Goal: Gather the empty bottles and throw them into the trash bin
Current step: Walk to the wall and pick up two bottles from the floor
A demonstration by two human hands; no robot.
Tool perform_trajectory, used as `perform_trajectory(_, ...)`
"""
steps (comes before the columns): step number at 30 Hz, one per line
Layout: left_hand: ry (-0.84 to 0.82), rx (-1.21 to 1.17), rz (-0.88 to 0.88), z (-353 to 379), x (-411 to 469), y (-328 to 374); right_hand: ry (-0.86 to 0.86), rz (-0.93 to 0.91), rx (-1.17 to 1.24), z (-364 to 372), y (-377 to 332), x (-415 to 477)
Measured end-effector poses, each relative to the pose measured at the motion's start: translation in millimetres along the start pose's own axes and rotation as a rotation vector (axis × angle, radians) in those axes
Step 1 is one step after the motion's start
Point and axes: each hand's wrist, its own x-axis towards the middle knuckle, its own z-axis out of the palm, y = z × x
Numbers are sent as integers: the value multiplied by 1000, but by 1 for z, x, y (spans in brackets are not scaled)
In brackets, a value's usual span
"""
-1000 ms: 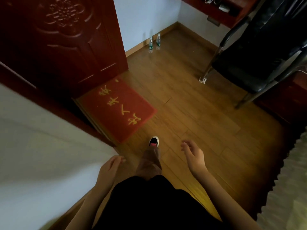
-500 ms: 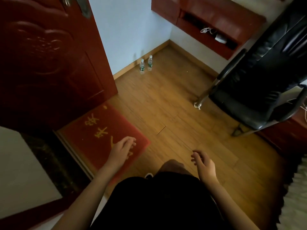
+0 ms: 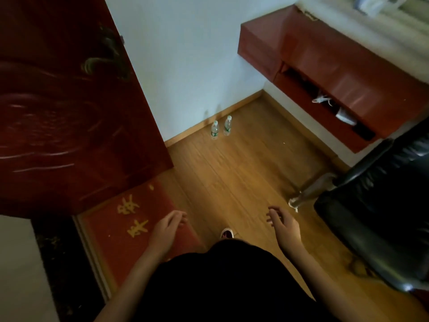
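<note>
Clear plastic bottles (image 3: 215,133) (image 3: 227,125) are seen upright, side by side on the wooden floor (image 3: 232,177) against the skirting, well ahead of both hands. Neither the left hand (image 3: 167,231) nor the right hand (image 3: 285,225) is clearly nearer (fingers loosely spread, nothing held); no trash bin is visible.

Wooden plank floor (image 3: 234,173), white wall (image 3: 185,66), dark red door (image 3: 69,112), red mat (image 3: 130,228), red wall-mounted desk (image 3: 336,66), black chair (image 3: 376,205).
</note>
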Motion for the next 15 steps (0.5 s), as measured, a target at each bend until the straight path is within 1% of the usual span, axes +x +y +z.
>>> perform_trajectory(2,54,-29,-9,-1,31,17,-48,-74,-21,-4,-39,53)
perform_trajectory(5,131,-82,-54,-7,72,35,-109,-135,-20,-5,-91,119)
perform_trajectory(9,216,-163,-114,-16,133,51,-138,-204,2,11,-143,198)
perform_trajectory(11,229,-163,-124,-21,168,61,-151,-203,0,23,-160,236)
perform_trajectory(15,200,-158,-121,-30,257,94,-138,-184,-16,44,-187,312)
